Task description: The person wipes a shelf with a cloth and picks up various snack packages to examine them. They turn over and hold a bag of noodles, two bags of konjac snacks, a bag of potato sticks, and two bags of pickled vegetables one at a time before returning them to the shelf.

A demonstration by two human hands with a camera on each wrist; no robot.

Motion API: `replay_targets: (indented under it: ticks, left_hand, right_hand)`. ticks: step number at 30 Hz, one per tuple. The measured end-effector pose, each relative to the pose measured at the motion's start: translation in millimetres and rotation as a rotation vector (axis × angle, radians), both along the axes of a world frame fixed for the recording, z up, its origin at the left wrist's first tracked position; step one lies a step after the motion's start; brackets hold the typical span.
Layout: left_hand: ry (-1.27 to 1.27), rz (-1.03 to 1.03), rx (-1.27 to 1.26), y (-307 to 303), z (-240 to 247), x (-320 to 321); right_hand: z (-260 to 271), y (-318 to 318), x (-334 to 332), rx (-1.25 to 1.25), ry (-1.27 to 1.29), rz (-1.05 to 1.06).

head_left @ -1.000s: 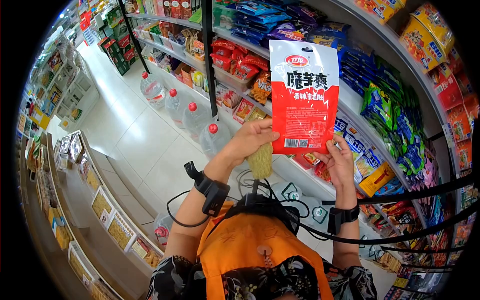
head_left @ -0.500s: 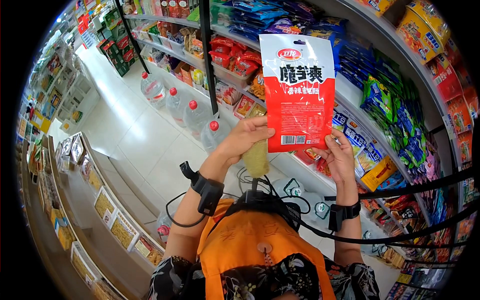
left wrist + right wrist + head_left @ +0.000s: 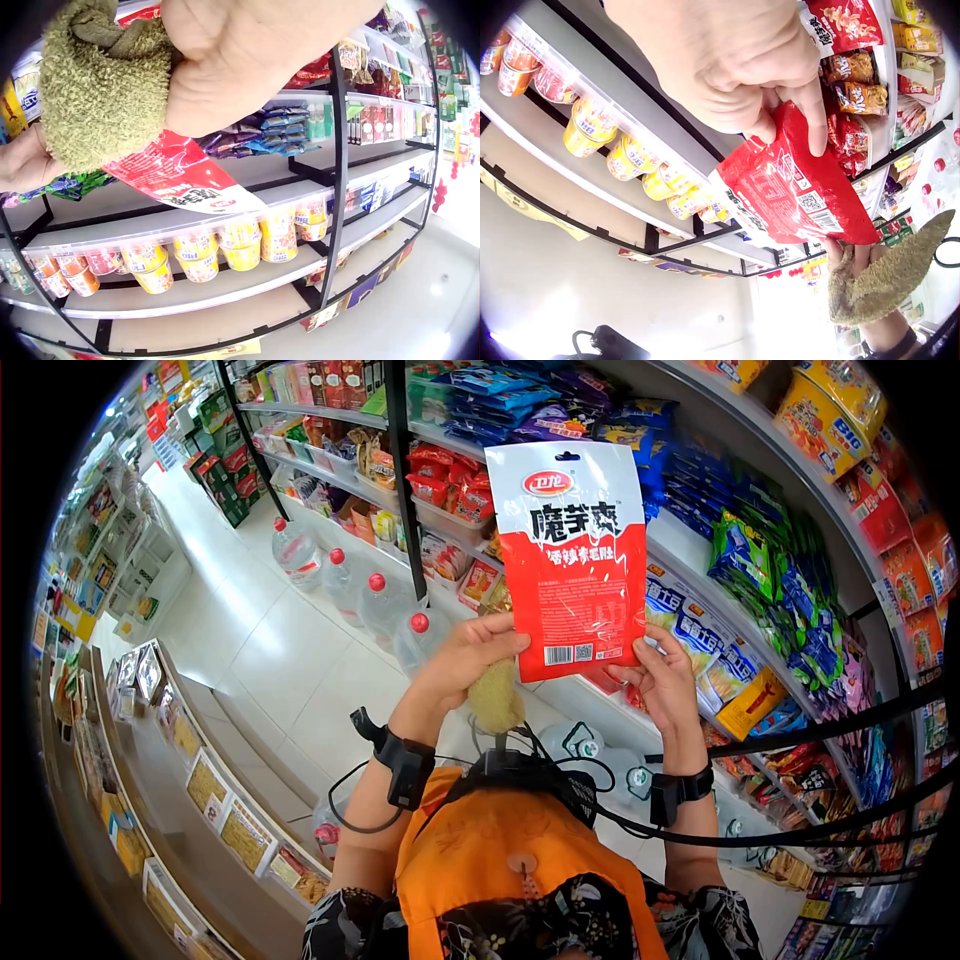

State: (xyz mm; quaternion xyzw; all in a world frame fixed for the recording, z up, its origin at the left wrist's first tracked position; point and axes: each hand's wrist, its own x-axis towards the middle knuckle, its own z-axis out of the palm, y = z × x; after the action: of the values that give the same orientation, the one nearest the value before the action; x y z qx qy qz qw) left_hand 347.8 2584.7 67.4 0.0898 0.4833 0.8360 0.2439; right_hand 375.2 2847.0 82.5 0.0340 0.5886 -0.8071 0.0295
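Note:
Upright in front of me in the head view is a red and white snack bag [image 3: 580, 595], its printed side with a barcode towards me. My left hand [image 3: 465, 660] pinches the bag's lower left corner. An olive-green fuzzy cloth [image 3: 495, 698] hangs from that same hand; the left wrist view shows the cloth [image 3: 105, 90] bunched against the palm. At the lower right corner, my right hand [image 3: 664, 682] grips the bag between thumb and fingers. From the right wrist view, fingers [image 3: 814, 112] lie over the bag's red end.
Shelves of blue snack packets [image 3: 725, 505], green packets [image 3: 745, 560] and yellow noodle tubs [image 3: 820, 425] stand behind and right of the bag. Large water bottles [image 3: 375, 605] line the floor at left. A low display counter [image 3: 180, 760] stands at lower left, and black cables [image 3: 800, 740] cross at right.
Both hands have shifted left with the bag, which rose a little and then came down again. The hold on its lower corners stays the same.

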Motion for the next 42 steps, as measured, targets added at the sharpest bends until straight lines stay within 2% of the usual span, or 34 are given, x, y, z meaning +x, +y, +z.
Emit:
replay_targets:
  ticks: [14, 42]
  left_hand:
    - [-0.025, -0.017, 0.07, -2.7, -6.6, 5.6]
    - [-0.066, -0.03, 0.037, -7.9, -12.4, 5.1]
  right_hand:
    - [-3.3, -3.1, 1.8, -0.008, 0.002, 0.019]
    - [-11.2, -2.4, 5.1, -0.02, 0.014, 0.049]
